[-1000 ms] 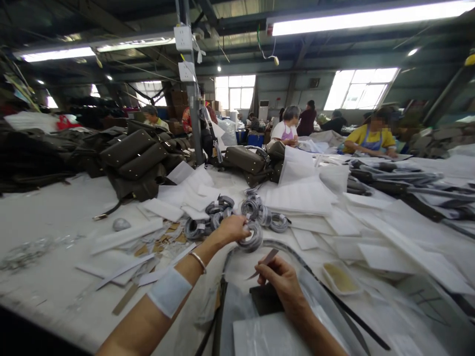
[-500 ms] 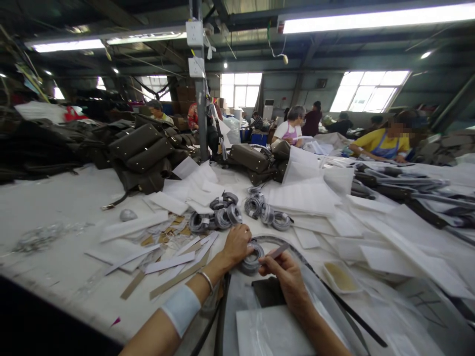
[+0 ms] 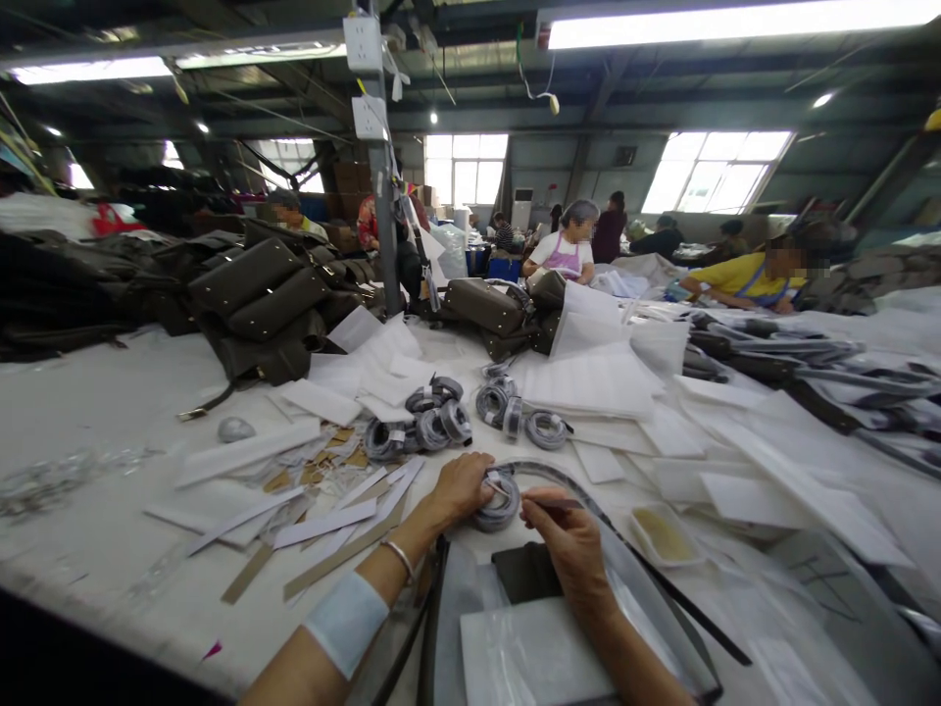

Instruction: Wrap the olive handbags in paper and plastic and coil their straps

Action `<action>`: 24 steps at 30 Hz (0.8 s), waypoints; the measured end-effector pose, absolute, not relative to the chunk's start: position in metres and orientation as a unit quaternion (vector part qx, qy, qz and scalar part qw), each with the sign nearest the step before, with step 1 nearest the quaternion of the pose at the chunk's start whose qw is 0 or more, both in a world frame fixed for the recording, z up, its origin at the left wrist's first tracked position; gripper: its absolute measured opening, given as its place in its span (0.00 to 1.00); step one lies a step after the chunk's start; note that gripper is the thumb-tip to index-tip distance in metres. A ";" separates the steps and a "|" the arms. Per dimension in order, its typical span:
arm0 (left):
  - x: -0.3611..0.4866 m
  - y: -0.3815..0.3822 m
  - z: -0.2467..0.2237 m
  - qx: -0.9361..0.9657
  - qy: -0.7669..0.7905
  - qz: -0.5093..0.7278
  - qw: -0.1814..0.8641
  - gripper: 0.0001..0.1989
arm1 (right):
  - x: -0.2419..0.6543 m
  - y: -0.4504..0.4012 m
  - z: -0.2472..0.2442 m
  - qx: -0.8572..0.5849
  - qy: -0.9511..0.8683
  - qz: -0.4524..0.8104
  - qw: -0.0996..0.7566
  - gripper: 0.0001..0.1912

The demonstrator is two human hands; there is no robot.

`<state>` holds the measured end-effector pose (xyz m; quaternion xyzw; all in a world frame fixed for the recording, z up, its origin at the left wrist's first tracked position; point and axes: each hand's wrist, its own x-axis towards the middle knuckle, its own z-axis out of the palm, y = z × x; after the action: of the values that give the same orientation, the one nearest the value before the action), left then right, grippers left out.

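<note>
A coiled strap (image 3: pixel 501 512) wrapped in clear film lies flat just above the bag on the table. My left hand (image 3: pixel 463 487) is closed on the left edge of this coil, fingers partly hidden. To the coil's right, my right hand (image 3: pixel 568 544) pinches a short dark strip (image 3: pixel 563 504) between thumb and fingers. Under both forearms lies a grey film-covered bag (image 3: pixel 624 588), its long dark strap curving behind the coil and down to the right. A white foam sheet (image 3: pixel 529 647) rests on the bag, close to my right wrist.
Several finished strap coils (image 3: pixel 419 429) sit ahead, with more coils (image 3: pixel 545 429) to their right. Paper strips (image 3: pixel 327 523) are scattered at left. A shallow plastic tray (image 3: pixel 666 536) stands at right. Dark bags (image 3: pixel 269 304) and white foam sheets (image 3: pixel 588 387) are piled behind; people work beyond.
The view has shifted slightly, moving the scene left. My right hand has turned the dark strip flatter and drawn slightly away from the coil; my left hand stays on the coil.
</note>
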<state>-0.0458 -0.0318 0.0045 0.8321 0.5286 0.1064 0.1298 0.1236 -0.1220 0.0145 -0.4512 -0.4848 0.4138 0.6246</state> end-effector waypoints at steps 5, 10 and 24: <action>-0.044 -0.031 0.005 0.821 0.543 0.113 0.140 0.14 | 0.125 -0.120 0.005 -0.464 -0.597 0.301 0.581 0.10; -0.046 -0.034 0.009 0.803 0.563 0.134 0.140 0.13 | 0.130 -0.125 0.012 -0.464 -0.682 0.233 0.515 0.04; -0.051 -0.042 0.015 0.789 0.546 0.214 0.181 0.13 | 0.112 -0.083 0.026 -0.396 -0.858 -0.020 0.328 0.11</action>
<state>-0.0513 -0.0425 0.0145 0.7894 0.5461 0.2142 0.1810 0.1120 -0.0829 0.0263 -0.3957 -0.8575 -0.0195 0.3282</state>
